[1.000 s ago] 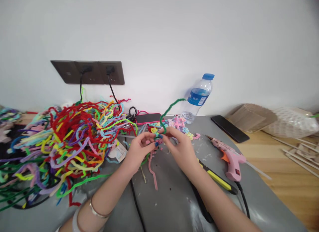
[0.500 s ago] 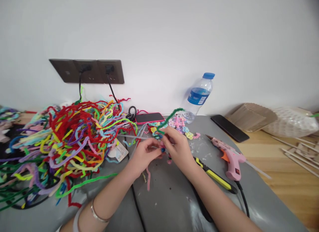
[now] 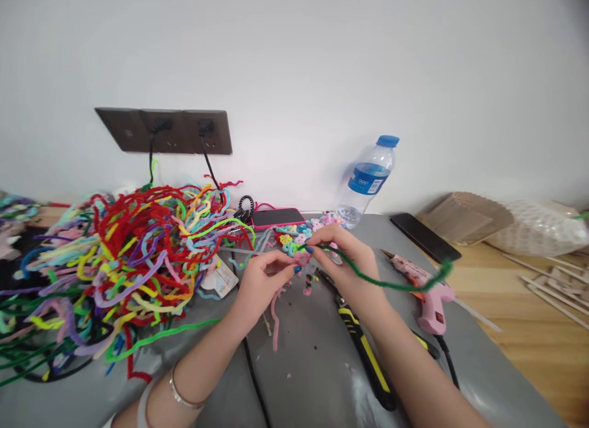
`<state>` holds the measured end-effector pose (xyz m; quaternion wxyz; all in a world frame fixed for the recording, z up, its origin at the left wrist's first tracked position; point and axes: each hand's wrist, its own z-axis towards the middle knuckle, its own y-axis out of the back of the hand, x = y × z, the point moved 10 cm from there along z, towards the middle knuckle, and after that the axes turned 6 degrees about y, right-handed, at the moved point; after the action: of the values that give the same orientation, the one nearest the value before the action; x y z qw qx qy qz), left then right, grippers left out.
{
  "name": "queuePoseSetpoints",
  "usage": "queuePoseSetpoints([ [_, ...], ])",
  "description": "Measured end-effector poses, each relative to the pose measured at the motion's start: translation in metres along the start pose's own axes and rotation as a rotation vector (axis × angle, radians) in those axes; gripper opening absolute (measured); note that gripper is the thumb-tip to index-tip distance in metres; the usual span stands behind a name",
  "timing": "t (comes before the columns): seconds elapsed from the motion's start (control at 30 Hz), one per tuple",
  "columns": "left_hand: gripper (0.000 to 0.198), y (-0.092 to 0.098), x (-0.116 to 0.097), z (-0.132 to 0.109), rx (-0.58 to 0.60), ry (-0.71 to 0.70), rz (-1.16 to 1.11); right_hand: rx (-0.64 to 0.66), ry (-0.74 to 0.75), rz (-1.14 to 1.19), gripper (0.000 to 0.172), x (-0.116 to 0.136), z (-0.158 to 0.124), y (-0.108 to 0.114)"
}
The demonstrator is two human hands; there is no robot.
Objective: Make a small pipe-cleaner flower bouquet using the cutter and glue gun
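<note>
Over the grey mat [image 3: 317,366], my left hand [image 3: 262,284] pinches a small pink pipe-cleaner flower [image 3: 301,258]; a pink stem dangles below it. My right hand [image 3: 352,262] is closed on a green pipe cleaner [image 3: 391,285], which runs from the flower out to the right above the pink glue gun [image 3: 426,293]. Both hands meet at the flower, fingertips touching it.
A big tangle of coloured pipe cleaners [image 3: 124,256] fills the left. Small finished flowers [image 3: 294,235], a pink-cased phone [image 3: 276,217], a water bottle [image 3: 368,179], a black phone [image 3: 426,236] and yellow-handled cutters [image 3: 363,348] lie around. Wooden sticks [image 3: 552,281] lie at the right.
The green pipe cleaner has swung from pointing up and back to lying out to the right. My right hand has shifted slightly right. The yellow-handled cutters have moved nearer to me.
</note>
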<state>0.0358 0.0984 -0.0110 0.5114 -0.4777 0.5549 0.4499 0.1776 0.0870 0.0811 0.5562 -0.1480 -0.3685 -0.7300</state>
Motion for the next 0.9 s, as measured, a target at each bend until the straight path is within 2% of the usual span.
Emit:
queuePoseSetpoints([
  [0.2, 0.009, 0.007, -0.004, 0.001, -0.066, -0.031, 0.001, 0.024, 0.034, 0.000, 0.017, 0.003, 0.000, -0.003],
  [0.43, 0.001, 0.009, -0.016, -0.006, -0.120, -0.085, 0.065, 0.108, 0.086, -0.037, 0.017, 0.010, -0.003, -0.019],
  [0.67, 0.010, 0.014, -0.015, -0.007, -0.159, -0.126, 0.024, 0.173, 0.114, -0.128, 0.018, 0.018, -0.010, -0.032],
  [0.9, 0.013, 0.016, -0.017, -0.007, -0.181, -0.176, 0.120, 0.199, 0.114, -0.196, 0.019, 0.018, -0.013, -0.038],
])
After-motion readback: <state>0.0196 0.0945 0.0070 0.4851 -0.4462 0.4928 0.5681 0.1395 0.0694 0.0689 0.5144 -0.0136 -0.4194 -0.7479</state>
